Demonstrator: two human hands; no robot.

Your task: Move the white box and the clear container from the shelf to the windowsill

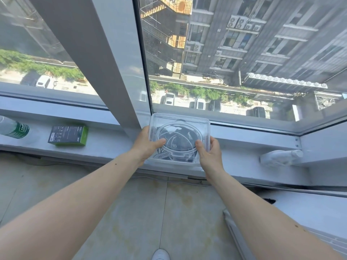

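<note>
A clear plastic container (180, 126) with a round ring in its lid and dark cables inside rests on the white windowsill (240, 145), close against the glass and the window post. My left hand (148, 143) grips its left side, thumb on the lid. My right hand (208, 152) grips its right front corner, thumb also on top. No white box shows in this view; the shelf is out of sight.
A dark box with green sides (68, 135) lies on the sill to the left, and a green-labelled bottle (13, 128) lies further left. A white window handle (281, 156) sticks out at the right. Tiled floor below, a white shoe (160, 254) at the bottom.
</note>
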